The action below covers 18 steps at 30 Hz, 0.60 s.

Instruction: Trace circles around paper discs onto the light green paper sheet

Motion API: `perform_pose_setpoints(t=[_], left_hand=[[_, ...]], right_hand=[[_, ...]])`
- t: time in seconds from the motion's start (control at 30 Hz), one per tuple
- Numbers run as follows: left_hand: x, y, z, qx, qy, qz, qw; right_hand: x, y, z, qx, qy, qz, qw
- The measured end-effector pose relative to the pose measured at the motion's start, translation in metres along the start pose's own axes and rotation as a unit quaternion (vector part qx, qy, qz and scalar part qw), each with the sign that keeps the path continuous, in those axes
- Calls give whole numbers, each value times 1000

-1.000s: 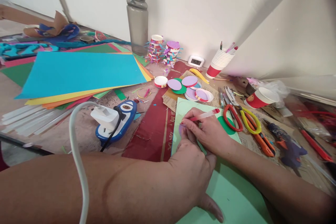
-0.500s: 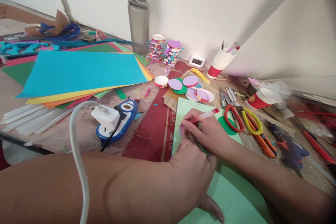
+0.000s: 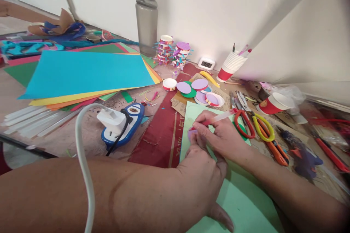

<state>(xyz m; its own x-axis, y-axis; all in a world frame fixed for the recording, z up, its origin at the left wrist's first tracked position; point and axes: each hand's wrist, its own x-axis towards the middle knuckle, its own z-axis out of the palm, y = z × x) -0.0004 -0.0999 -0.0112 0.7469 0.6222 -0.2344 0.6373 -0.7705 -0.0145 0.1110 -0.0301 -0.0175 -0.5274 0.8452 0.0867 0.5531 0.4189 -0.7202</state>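
My right hand (image 3: 220,131) is closed round a pen (image 3: 218,117) with a clear barrel and red parts. The pen's tip end is low beside a small lilac disc (image 3: 189,135), on a light green sheet (image 3: 246,193). My left hand (image 3: 203,169) lies across the sheet, its fingertips pressing on the disc and its thumb stretched out apart. Most of the disc is hidden under my fingers. Close to my right wrist, a green paper circle (image 3: 243,131) lies partly beneath red-handled scissors (image 3: 240,116).
Lilac discs (image 3: 183,87) and cut cup rings lie beyond the sheet. At left are coloured paper sheets (image 3: 90,72), a power strip (image 3: 123,123) and its white cable (image 3: 84,167). Right of me are more scissors (image 3: 262,127), a glue gun (image 3: 300,153) and a paper cup (image 3: 275,102).
The pen's rear end has swung a little to the right, and my right hand has shifted slightly with it. My left hand stays nearly in place. The view has moved slightly.
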Motion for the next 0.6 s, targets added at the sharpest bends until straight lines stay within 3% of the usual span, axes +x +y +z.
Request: perform_pose_setpoints(t=[0.1, 0.3, 0.6], left_hand=[[0, 1, 2, 7, 29, 3, 1000], [0, 0, -4, 0, 7, 0, 1000], [0, 2, 3, -26, 47, -27, 998]], right_hand=[[0, -1, -2, -4, -13, 3, 1000], [2, -1, 0, -45, -50, -10, 998], [2, -2, 1, -53, -56, -12, 997]])
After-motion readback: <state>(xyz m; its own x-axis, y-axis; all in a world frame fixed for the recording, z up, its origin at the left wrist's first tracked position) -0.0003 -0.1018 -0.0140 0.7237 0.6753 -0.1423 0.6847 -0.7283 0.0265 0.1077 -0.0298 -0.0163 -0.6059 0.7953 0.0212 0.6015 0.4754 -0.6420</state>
